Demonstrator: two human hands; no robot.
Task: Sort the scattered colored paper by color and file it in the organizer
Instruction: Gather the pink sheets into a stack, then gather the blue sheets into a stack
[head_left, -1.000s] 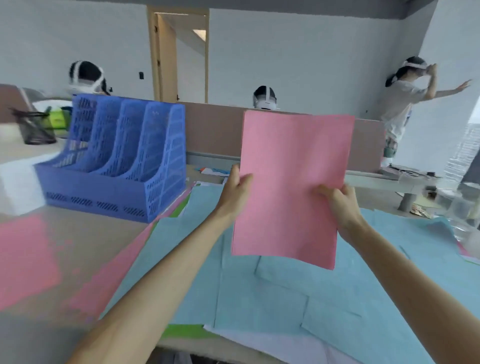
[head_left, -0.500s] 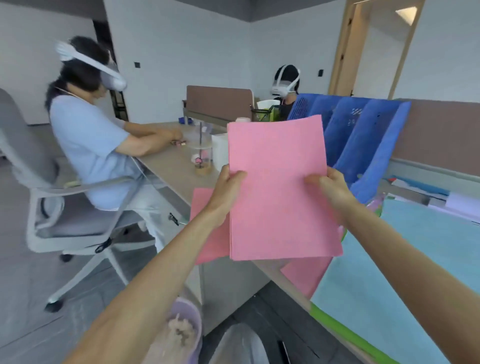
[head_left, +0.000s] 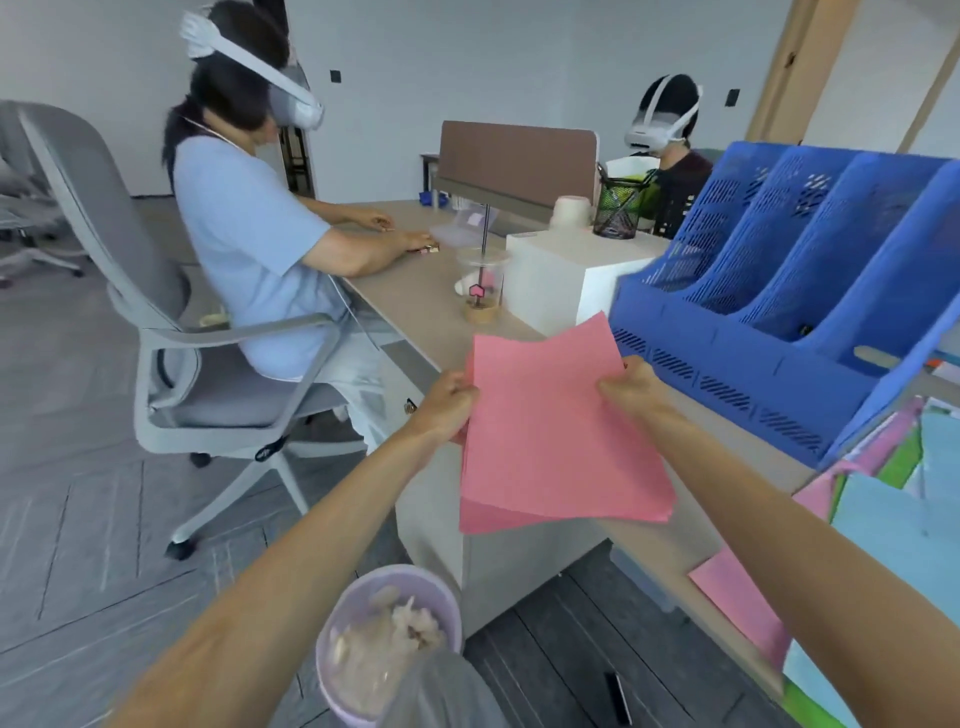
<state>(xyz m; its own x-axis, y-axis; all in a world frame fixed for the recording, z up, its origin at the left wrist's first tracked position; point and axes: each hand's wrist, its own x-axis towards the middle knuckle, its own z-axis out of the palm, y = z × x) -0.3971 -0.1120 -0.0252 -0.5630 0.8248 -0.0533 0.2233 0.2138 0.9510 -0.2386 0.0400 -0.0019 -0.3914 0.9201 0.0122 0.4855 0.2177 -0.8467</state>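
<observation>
Pink paper stack (head_left: 561, 441) held tilted, slightly fanned, near upright blue organizer (head_left: 727, 358); loose sheets (head_left: 909, 545) at rt.

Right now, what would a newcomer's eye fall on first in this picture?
The pink paper stack in the centre, held at its sides by the left hand and the right hand. Right of it stands the blue organizer; below is a lilac bin.

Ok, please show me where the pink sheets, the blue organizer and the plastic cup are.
pink sheets (head_left: 561, 431), head view, middle of the top sheet.
organizer (head_left: 727, 374), head view, its low front wall.
cup (head_left: 482, 286), head view, its clear side.
</observation>
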